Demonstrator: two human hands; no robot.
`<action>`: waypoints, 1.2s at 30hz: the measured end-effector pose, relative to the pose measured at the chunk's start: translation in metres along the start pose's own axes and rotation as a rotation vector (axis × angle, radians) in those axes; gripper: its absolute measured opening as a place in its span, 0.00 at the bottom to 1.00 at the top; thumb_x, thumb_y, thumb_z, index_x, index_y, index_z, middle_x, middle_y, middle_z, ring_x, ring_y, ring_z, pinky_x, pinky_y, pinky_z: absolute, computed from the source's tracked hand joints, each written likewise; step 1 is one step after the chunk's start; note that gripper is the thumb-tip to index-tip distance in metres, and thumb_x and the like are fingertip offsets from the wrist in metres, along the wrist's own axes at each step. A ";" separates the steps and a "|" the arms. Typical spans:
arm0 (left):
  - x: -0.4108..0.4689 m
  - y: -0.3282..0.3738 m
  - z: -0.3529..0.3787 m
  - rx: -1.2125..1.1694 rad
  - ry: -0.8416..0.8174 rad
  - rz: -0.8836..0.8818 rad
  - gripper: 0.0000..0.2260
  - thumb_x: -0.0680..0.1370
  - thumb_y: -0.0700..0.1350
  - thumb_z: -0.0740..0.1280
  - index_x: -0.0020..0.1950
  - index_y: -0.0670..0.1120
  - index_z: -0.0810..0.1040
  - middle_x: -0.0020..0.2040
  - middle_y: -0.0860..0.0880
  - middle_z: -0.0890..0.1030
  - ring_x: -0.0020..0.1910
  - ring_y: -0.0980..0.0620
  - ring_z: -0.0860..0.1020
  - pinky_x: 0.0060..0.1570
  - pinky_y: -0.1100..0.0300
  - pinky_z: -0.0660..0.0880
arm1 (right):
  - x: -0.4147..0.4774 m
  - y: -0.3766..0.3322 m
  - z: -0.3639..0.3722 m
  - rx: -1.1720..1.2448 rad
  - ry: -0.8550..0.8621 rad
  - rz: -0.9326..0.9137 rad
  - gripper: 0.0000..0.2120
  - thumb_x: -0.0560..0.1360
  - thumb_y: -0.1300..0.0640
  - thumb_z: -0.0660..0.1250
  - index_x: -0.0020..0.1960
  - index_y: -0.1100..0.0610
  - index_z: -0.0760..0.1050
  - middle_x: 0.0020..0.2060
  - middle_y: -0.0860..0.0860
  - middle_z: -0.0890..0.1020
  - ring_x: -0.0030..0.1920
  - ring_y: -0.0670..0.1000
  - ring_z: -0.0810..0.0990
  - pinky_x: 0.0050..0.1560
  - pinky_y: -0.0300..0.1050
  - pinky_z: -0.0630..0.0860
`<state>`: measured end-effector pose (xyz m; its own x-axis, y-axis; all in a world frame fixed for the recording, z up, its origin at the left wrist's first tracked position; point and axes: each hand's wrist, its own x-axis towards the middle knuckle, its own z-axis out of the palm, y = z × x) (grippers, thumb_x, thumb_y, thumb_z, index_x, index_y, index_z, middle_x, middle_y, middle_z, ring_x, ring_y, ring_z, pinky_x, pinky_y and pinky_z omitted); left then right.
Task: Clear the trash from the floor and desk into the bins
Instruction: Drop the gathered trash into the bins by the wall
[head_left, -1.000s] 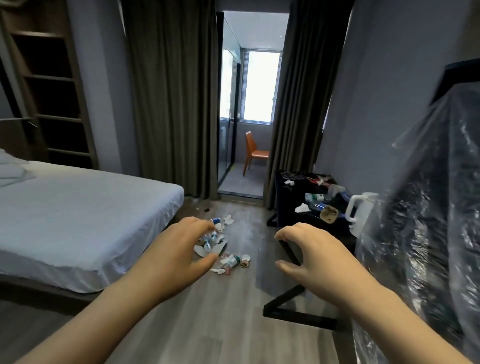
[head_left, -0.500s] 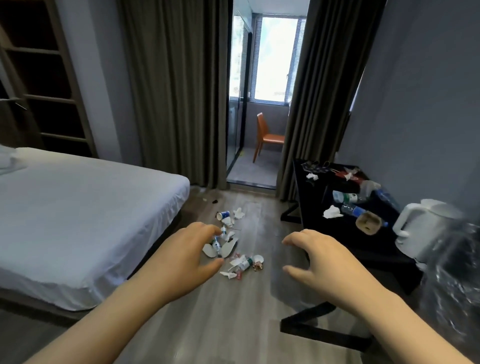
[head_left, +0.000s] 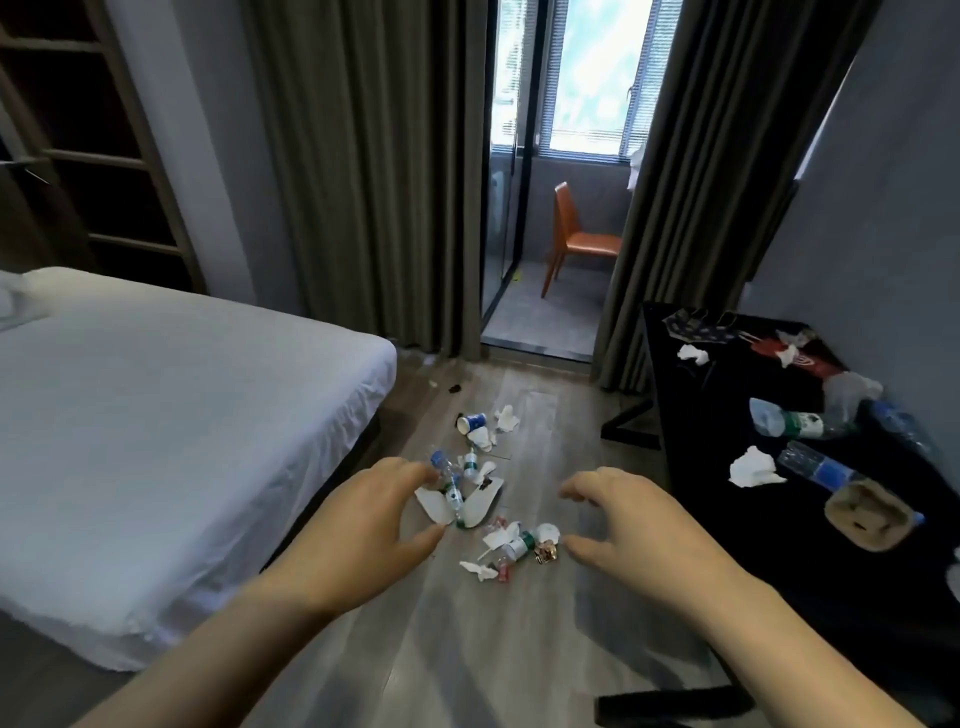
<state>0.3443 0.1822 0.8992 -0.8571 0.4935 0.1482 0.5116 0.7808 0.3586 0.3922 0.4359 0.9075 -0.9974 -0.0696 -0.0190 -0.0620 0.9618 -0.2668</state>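
The left hand (head_left: 363, 525) covers the near-left edge of the floor litter (head_left: 480, 512), so I cannot tell how far the scatter runs beneath it. Most of that pile is too small to name with confidence. There are some clear bottles with blue or green on them, torn white pieces, crumpled paper and something small and shiny at the near right. A paper cup (head_left: 471, 422) lies on its side at the far end. Both forearms are cut off by the bottom edge.

Both hands are held out palm down, well above the litter. The left hand's fingers are loosely curled and apart and hold nothing, and the right hand (head_left: 639, 525) is the same.

The black worktop (head_left: 727, 405) stands to the right against the grey wall, its near end running out of view. It carries a crumpled tissue (head_left: 753, 467), plastic bottles (head_left: 815, 465) lying flat, a brown cardboard tray (head_left: 867, 514) and a red-and-dark tangle at the back (I can't make out what it is).

The floor (head_left: 467, 649) is grey wood plank. A white-sheeted bed (head_left: 156, 415) fills the left, with wooden shelves (head_left: 104, 156) behind it. Heavy curtains (head_left: 363, 182) frame a glass door, and an orange chair (head_left: 576, 234) stands beyond it.
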 end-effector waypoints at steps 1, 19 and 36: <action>0.016 -0.011 0.003 -0.008 -0.015 -0.009 0.20 0.75 0.58 0.66 0.65 0.56 0.71 0.59 0.60 0.73 0.59 0.62 0.72 0.58 0.70 0.66 | 0.017 0.003 0.003 0.002 -0.011 0.009 0.22 0.72 0.46 0.68 0.65 0.46 0.72 0.58 0.45 0.76 0.59 0.47 0.75 0.60 0.43 0.71; 0.295 -0.196 0.061 -0.063 -0.315 0.043 0.22 0.76 0.55 0.66 0.69 0.54 0.69 0.65 0.55 0.72 0.63 0.57 0.71 0.60 0.65 0.69 | 0.296 0.042 0.063 0.119 -0.097 0.309 0.18 0.72 0.50 0.69 0.61 0.49 0.75 0.56 0.45 0.78 0.57 0.46 0.75 0.56 0.41 0.71; 0.536 -0.219 0.220 -0.077 -0.508 -0.153 0.18 0.74 0.52 0.68 0.63 0.51 0.74 0.59 0.52 0.77 0.56 0.54 0.76 0.54 0.59 0.73 | 0.492 0.261 0.156 0.246 -0.293 0.496 0.22 0.71 0.47 0.70 0.64 0.50 0.73 0.57 0.48 0.77 0.56 0.48 0.76 0.53 0.41 0.72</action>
<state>-0.2137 0.3600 0.6976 -0.7741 0.5145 -0.3689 0.3611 0.8375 0.4103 -0.1087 0.6116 0.6782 -0.8513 0.2661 -0.4521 0.4511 0.8113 -0.3719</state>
